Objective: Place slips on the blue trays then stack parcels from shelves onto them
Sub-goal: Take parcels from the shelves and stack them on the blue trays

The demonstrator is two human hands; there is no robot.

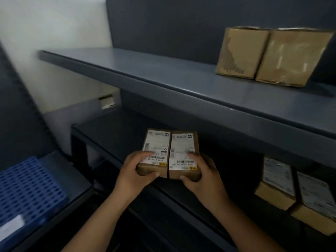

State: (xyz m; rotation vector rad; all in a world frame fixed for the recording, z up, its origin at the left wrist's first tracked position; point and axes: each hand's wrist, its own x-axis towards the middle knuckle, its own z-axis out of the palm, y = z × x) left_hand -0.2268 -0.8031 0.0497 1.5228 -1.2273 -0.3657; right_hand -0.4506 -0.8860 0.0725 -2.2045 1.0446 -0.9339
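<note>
So the person has two small brown parcels pressed side by side like one block, held at the front edge of the lower shelf (112, 131). The left hand (135, 171) is wrapped around the left parcel (156, 142), thumb on its near end and fingers over the label, and the right hand (201, 176) does the same on the right parcel (183, 144), so both hands are closed on cardboard, no free hand. Can't really tell if the pair is resting on the shelf or already lifted a bit, it's dark under there. The thing that matters for the next bit: the blue tray (31, 186) sits well off to the left and lower down, nearer the left hand, with a white slip (11, 228) lying on its near corner. The parcels' long sides run away from the person, toward the back of the shelf, so I'd guess the whole bundle needs to swing left and down across the body, with the left arm leading and the right one reaching over. The squeeze between the two is probably what keeps them together on that trip. More parcels are waiting to the right on the same level (276, 180), and two bigger boxes (272, 55) sit on the upper shelf (163, 73).
</note>
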